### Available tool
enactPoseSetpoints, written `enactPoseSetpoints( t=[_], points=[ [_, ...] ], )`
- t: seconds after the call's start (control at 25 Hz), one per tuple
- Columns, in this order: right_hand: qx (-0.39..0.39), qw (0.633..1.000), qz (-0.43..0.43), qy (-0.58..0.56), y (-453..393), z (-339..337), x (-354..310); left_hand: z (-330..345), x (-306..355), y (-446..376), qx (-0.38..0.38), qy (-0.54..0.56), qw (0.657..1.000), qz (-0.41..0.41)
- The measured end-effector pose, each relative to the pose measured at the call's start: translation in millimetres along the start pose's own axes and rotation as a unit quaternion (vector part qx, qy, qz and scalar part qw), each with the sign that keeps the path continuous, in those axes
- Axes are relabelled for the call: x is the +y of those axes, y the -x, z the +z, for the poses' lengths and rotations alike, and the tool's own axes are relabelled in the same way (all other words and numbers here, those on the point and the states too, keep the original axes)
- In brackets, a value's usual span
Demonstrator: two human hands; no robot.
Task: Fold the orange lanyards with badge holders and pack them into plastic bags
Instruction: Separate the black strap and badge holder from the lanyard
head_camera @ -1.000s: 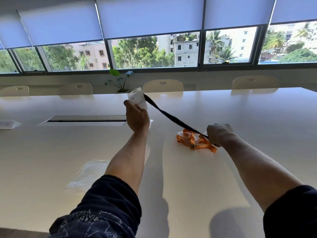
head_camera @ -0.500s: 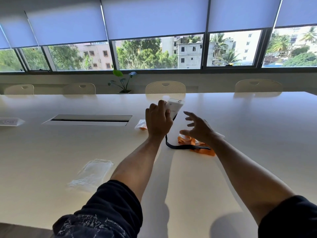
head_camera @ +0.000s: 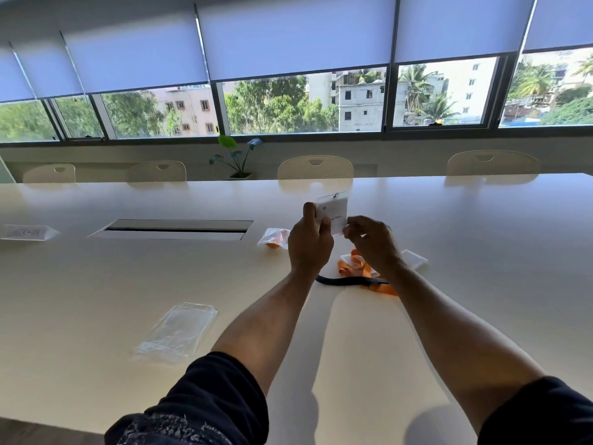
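Note:
My left hand [head_camera: 309, 244] holds a white badge holder [head_camera: 334, 211] upright above the table. My right hand [head_camera: 372, 240] pinches the holder's lower right edge. A black lanyard strap [head_camera: 348, 281] hangs from the holder and lies curved on the table below my hands. An orange lanyard [head_camera: 356, 266] with its own white badge holder [head_camera: 415, 259] lies bunched on the table under my right wrist. A packed bag with orange lanyard [head_camera: 274, 238] rests to the left of my hands. An empty clear plastic bag [head_camera: 176, 330] lies flat near my left forearm.
The long white table [head_camera: 481, 284] has a recessed cable slot [head_camera: 175, 229] at the left. A small labelled packet [head_camera: 27, 232] sits at the far left. Chairs [head_camera: 316, 167] and a potted plant [head_camera: 236, 159] line the far edge under the windows.
My right hand let go of the stretched black strap, which dropped slack onto the table. Both hands came together at the badge holder, with the right now pinching its edge.

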State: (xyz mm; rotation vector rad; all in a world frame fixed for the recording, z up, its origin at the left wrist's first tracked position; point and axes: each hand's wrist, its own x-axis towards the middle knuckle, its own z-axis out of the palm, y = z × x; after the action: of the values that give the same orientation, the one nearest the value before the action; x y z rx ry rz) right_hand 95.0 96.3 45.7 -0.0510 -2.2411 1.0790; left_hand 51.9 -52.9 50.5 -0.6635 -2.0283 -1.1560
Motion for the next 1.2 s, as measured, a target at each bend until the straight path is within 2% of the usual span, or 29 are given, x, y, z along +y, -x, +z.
enactPoseSetpoints(
  t=[0.12, 0.28, 0.44, 0.6, 0.8, 0.88, 1.04, 1.2],
  points=[
    [-0.001, 1.0, -0.009, 0.002, 0, 1, -1, -2, -5, 1, 0.013, -0.031, 0.999, 0.042],
    [-0.023, 0.999, 0.035, -0.001, -3, 12, 0, -3, -13, 0, 0.019, -0.068, 0.992, 0.101],
    [-0.003, 0.999, 0.035, -0.025, -5, 13, 7, -7, -17, -4, 0.011, -0.096, 0.973, 0.207],
    [-0.062, 0.996, 0.01, -0.068, -12, 7, 8, -10, -16, -7, -0.02, -0.108, 0.952, 0.286],
    [-0.109, 0.991, 0.052, -0.066, -13, 0, 10, -14, -16, -13, -0.038, -0.113, 0.934, 0.336],
    [-0.12, 0.989, 0.047, -0.078, -12, -2, 5, -15, -13, -14, -0.033, -0.106, 0.941, 0.321],
    [-0.119, 0.987, 0.072, -0.074, -13, 2, 0, -11, -5, -15, 0.0, -0.076, 0.973, 0.218],
    [-0.127, 0.98, 0.101, -0.119, -14, 2, 8, -10, -4, -17, 0.009, -0.079, 0.983, 0.167]
  ],
)
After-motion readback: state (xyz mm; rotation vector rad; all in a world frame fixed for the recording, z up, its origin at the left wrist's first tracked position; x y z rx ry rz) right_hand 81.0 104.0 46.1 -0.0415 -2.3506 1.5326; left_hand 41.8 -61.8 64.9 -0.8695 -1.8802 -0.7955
